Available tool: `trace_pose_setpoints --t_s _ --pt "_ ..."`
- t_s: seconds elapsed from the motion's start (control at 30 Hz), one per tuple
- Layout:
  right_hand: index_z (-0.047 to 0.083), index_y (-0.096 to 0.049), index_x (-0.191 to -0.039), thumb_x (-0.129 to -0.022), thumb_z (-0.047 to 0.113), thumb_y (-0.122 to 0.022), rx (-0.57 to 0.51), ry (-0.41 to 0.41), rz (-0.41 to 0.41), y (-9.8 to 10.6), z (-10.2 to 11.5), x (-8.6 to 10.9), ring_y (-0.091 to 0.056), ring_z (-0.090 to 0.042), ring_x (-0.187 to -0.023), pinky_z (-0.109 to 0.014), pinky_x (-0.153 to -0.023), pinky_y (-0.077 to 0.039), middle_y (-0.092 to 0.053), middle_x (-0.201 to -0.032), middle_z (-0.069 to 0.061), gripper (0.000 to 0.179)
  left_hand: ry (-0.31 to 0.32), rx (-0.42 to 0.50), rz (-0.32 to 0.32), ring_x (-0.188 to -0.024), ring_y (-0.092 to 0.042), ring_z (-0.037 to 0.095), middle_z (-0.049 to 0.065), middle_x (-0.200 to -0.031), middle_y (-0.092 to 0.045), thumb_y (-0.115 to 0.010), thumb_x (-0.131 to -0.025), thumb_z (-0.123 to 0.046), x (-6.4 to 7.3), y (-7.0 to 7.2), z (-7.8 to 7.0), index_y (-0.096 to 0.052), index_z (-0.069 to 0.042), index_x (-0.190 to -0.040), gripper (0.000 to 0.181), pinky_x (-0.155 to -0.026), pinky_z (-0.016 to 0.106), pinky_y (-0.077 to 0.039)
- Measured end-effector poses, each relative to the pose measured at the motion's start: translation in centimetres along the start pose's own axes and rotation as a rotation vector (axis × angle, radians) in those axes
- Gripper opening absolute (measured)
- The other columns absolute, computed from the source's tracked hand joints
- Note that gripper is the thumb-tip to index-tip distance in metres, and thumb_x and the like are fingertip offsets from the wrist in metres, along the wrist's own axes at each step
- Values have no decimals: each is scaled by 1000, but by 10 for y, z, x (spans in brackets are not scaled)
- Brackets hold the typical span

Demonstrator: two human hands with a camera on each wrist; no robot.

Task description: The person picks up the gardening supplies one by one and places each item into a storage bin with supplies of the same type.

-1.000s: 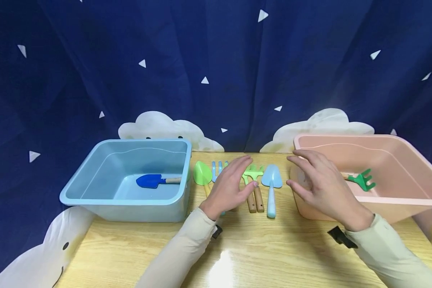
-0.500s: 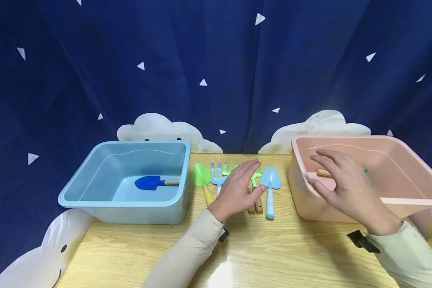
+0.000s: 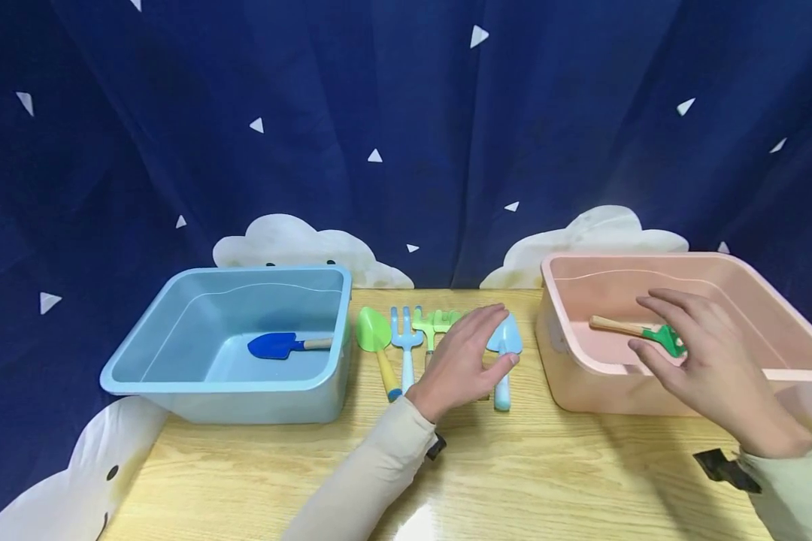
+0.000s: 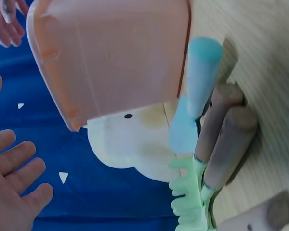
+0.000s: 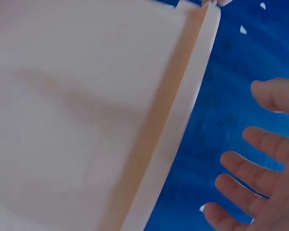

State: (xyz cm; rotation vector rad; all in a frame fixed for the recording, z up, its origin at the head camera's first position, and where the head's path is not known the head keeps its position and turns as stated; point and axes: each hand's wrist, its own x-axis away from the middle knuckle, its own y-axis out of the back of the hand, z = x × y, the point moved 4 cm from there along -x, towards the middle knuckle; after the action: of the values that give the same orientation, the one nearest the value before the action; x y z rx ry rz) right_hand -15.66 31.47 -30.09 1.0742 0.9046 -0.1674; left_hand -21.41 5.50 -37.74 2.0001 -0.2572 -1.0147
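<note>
My left hand (image 3: 462, 362) hovers over a row of small garden tools on the table, fingers relaxed and holding nothing. It covers part of the green hand rakes (image 4: 190, 192) with brown handles and overlaps the light-blue trowel (image 3: 505, 338). Left of it lie a green trowel (image 3: 374, 328) with a yellow handle and a blue hand fork (image 3: 407, 338). My right hand (image 3: 720, 368), likewise holding nothing, is above the front of the pink basin (image 3: 562, 330). Inside that basin, a green hand rake (image 3: 663, 338) with a wooden handle is partly hidden behind the fingers.
A light-blue basin (image 3: 230, 385) stands on the left, with a dark-blue trowel (image 3: 274, 346) inside. The wooden table (image 3: 243, 466) reaches toward me in front of both basins. Behind hangs a dark-blue curtain (image 3: 311, 90) with white triangles and clouds.
The right hand has moved right, from the pink basin's left edge to over its front, revealing the rake's wooden handle. The left hand has drifted slightly right over the tools.
</note>
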Motion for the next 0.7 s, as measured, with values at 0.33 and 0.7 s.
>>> trace_pose_setpoints --t_s 0.33,0.7 --pt "4 -61 -118 -73 37 -72 10 -44 -6 23 -32 24 -38 -3 -127 -16 -106 -20 -57 -125 -13 57 -12 32 36 -132 -39 15 2 -141 -44 -50 -88 -44 1 -17 -12 -41 -13 -136 58 -109 29 -32" --pt "0 -64 -111 -69 50 -72 0 -31 -80 36 -65 56 -40 2 -125 -13 -106 -22 -59 -124 -9 66 -23 22 74 -131 -40 15 1 -141 -44 -52 -87 -44 1 -36 -22 -37 -17 -138 60 -108 31 -33"
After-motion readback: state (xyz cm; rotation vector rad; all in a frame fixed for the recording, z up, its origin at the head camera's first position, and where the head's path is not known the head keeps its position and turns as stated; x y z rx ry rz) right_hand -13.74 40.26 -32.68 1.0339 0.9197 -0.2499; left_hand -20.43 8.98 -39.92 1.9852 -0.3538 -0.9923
